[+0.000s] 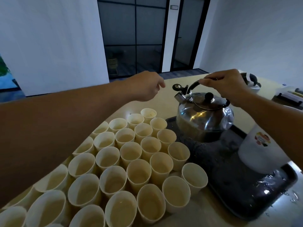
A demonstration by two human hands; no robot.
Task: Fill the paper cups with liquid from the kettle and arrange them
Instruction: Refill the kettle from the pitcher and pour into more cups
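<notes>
The right hand (224, 85) has its fingers curled round the black handle (193, 84) of the steel kettle (205, 122), which sits on the dark wet tray (229, 185) at the right of the pale surface (168, 99); the left hand (147, 86) hovers in the air just left of the spout, its fingers loosely curled and gripping nothing; the paper cups (131, 153) stand packed rim to rim in rows left of the tray, most seeming to hold a little liquid, though levels are hard to judge; a white printed cup (255, 148) stands on the tray near the kettle; the step in hand looks like taking up the kettle for a pour; the next move probably calls for a steady lift, then a slow tilt over one cup, since the crowded cups could tip easily.
</notes>
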